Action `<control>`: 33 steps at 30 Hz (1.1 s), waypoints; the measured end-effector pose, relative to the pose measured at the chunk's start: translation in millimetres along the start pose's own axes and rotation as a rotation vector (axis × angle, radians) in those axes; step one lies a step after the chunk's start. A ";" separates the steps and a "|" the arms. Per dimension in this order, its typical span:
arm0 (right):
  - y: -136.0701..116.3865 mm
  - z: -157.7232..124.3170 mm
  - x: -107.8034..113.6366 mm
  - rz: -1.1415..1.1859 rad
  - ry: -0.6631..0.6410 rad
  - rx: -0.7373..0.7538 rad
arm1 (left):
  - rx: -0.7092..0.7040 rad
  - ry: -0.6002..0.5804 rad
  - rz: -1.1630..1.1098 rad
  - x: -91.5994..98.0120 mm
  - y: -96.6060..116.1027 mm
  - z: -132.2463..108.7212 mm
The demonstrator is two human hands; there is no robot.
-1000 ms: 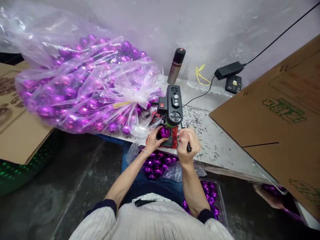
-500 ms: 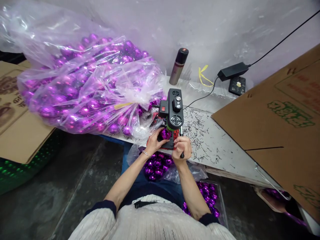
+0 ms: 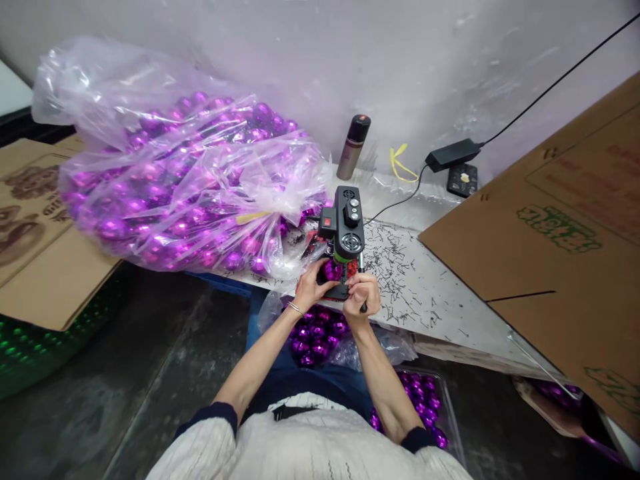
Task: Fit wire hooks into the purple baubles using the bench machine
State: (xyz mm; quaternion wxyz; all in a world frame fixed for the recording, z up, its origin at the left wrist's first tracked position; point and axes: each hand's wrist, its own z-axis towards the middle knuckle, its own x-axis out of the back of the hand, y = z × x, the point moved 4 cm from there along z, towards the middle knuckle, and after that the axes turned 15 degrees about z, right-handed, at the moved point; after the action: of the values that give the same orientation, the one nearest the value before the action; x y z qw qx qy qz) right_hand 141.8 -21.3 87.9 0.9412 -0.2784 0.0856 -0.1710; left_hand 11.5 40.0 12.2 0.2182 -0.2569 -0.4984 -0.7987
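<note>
Now at the near edge of a scrap-strewn surface point(image 3: 425, 293), a person's left hand point(image 3: 309, 288) steadies a purple ball point(image 3: 331, 270) under the head of a small black bench machine point(image 3: 347, 223), fingers curled onto it. The right hand point(image 3: 361, 293), just beside, is clenched around the machine's black lever point(image 3: 364, 307). A clear bag of purple balls point(image 3: 190, 187) lies to the left, with a spray can point(image 3: 353, 138) behind.

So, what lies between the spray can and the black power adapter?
A yellow strip lies there, between spray can and power adapter, seen in the head view.
</note>
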 end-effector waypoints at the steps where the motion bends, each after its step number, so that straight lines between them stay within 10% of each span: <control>1: 0.7 -0.8 -0.2 -0.010 -0.015 0.014 | 0.002 -0.007 0.002 0.0 -0.4 0.0; 10: -30.6 51.4 -4.3 -0.069 0.059 -0.114 | 0.018 0.048 0.010 1.5 1.8 -0.1; 21: -40.5 53.8 -6.0 -0.046 0.007 -0.121 | -0.276 -0.096 0.365 14.9 16.4 -110.8; 28: -41.7 51.1 -6.1 -0.052 -0.012 -0.081 | 0.024 0.225 0.381 49.8 -15.3 45.4; 33: -42.5 49.7 -6.6 -0.064 -0.044 -0.067 | 0.507 0.065 0.423 48.8 -46.3 132.7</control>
State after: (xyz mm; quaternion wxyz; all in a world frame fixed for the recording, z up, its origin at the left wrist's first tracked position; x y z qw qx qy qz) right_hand 136.7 -27.7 153.0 0.9271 -0.3160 0.0617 -0.1920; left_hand -28.6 174.9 60.4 0.4521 -0.2667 -0.6095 -0.5941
